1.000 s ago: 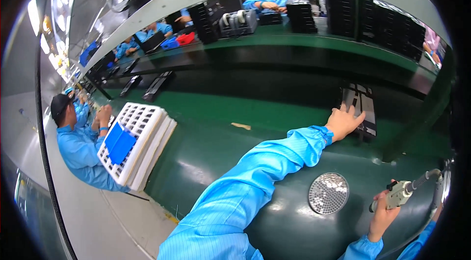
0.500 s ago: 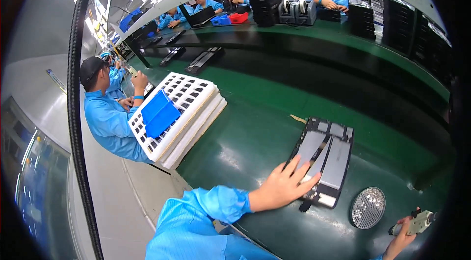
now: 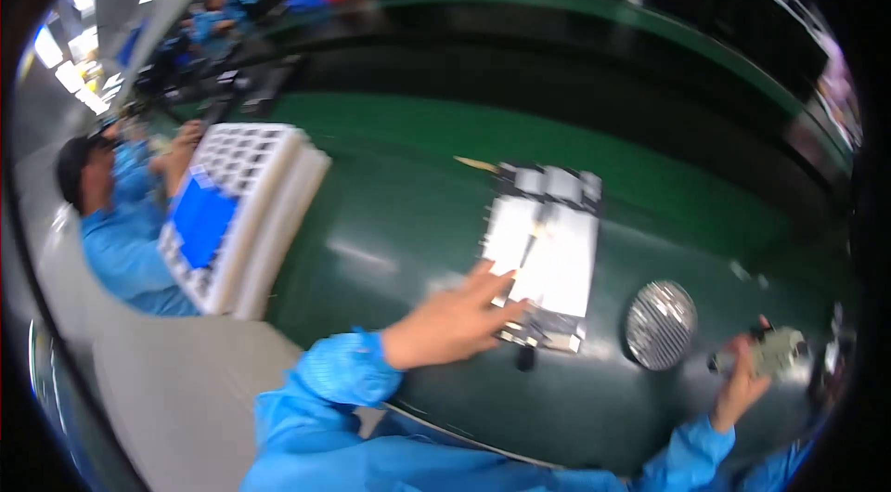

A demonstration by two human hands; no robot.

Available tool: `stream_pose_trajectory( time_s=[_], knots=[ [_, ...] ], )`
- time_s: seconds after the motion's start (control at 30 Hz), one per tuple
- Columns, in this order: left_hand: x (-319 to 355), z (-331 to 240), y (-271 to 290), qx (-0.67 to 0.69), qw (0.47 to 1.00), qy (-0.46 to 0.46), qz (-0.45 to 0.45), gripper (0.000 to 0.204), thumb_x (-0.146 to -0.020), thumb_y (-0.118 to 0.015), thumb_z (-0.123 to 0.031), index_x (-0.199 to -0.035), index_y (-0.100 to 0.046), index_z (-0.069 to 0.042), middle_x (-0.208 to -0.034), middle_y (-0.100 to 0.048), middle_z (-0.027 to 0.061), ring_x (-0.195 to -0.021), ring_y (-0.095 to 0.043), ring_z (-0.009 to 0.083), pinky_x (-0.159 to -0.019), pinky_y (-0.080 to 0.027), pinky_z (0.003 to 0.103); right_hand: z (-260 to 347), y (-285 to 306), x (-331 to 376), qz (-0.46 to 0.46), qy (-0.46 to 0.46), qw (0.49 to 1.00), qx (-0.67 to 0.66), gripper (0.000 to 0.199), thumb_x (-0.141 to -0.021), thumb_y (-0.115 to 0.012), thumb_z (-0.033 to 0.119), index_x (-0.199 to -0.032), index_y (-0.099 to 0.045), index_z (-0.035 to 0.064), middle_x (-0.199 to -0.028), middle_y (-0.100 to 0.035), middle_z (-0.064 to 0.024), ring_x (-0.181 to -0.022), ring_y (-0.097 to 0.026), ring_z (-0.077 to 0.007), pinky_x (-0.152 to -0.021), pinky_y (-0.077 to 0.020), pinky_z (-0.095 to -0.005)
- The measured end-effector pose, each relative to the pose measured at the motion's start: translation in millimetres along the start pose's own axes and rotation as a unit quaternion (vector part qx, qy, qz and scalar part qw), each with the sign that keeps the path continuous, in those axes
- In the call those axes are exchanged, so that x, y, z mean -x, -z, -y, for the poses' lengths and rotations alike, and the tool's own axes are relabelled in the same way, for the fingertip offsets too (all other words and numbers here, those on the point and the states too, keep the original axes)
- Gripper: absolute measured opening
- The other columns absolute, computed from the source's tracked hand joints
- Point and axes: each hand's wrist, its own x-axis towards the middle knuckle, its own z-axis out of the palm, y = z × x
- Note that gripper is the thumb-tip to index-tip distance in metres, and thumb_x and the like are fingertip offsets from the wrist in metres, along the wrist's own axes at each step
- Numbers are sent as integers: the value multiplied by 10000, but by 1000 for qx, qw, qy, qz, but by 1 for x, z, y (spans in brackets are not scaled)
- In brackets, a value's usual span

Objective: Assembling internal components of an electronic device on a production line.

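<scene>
L sleeve [image 3: 311, 422]: brt blue, creased – gathered cuff [image 3: 353, 369] | R sleeve [image 3: 691, 455]: same blue | L hand [image 3: 445, 320] + R hand [image 3: 741, 385] – bare

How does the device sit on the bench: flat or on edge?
Flat: the device shows its broad, pale-panelled face upward, left hand at its near-left edge.

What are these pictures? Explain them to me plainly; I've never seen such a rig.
These are a person's bare hands, not a machine, seen from a wide fisheye camera worn on the head, so straight edges bend. On the green table lie a flat dark device with pale panels and a round shiny dish. At left is a stack of white trays with a blue sheet on top. The left hand touches the device; the right hand holds a pale green tool.
</scene>
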Motion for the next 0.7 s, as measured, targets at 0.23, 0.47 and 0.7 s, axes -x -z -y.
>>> stream_pose_trajectory(
  time_s=[0.23, 0.47, 0.7],
  knots=[
    [5, -9, 1, -81, 996, -30, -31, 523, -684, -758, -115, -1174, -577, -122, -1314, -464, 140, -1266, -411, 407, -779, -554, 420, 39, -43, 2, 54, -15, 992, -113, 464, -871, -610, 107, -1279, -435, -30, -990, -612, -130, -877, -617, -217, -822, -478, -333],
    [-9, -29, 1, -156, 987, -26, -34, 451, -715, -710, -97, -1151, -591, -101, -1282, -471, 176, -1211, -441, 418, -1024, -278, 609, 48, -38, 2, 52, -54, 990, -122, 452, -837, -585, 54, -1254, -436, -39, -894, -617, -111, -830, -602, -205, -824, -453, -334],
    [-25, -16, -22, -79, 940, -326, -69, 209, -719, -618, -57, -921, -620, -4, -1051, -591, 149, -1078, -555, 310, -976, -425, 442, 47, -47, 3, 69, -36, 988, -131, 468, -828, -581, 68, -1255, -428, -48, -818, -616, -101, -776, -593, -196, -805, -439, -329]
  ],
)
